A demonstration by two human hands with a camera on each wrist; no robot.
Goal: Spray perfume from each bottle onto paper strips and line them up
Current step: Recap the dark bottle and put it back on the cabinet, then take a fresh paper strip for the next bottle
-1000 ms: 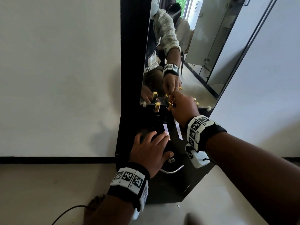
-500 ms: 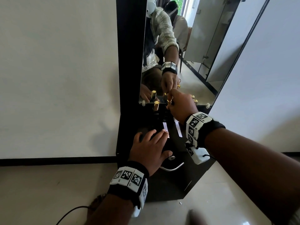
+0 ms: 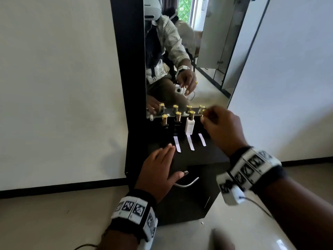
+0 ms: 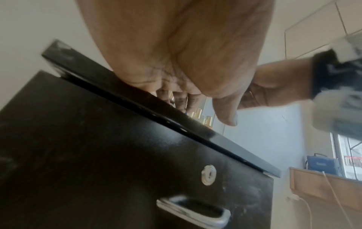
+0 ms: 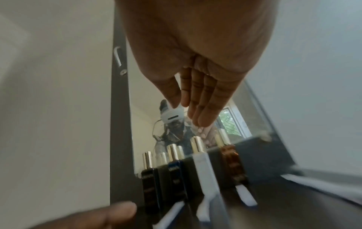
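Note:
Four gold-capped perfume bottles stand in a row at the foot of the mirror: a black bottle (image 3: 164, 122) (image 5: 149, 182), a dark blue bottle (image 3: 178, 120) (image 5: 175, 175), a white bottle (image 3: 190, 124) (image 5: 203, 170) and an amber bottle (image 5: 233, 164), mostly hidden behind my right hand in the head view. Three white paper strips (image 3: 177, 144) (image 3: 190, 142) (image 3: 202, 139) lie side by side in front of them. My right hand (image 3: 214, 125) (image 5: 195, 105) hovers above the right end of the row, fingers straight, holding nothing. My left hand (image 3: 160, 163) (image 4: 176, 62) lies flat on the cabinet top.
The black cabinet (image 3: 203, 159) stands against a white wall, with a tall mirror (image 3: 189, 51) at its back. Its front has a keyhole (image 3: 185, 172) (image 4: 209, 176) and a metal handle (image 3: 187, 184) (image 4: 194, 212). Pale floor and a black cable (image 3: 84, 247) lie below.
My right hand has let go of the gold cap it was at, and has drawn back and to the right, uncovering the row of bottles. My left hand stays flat on the cabinet top.

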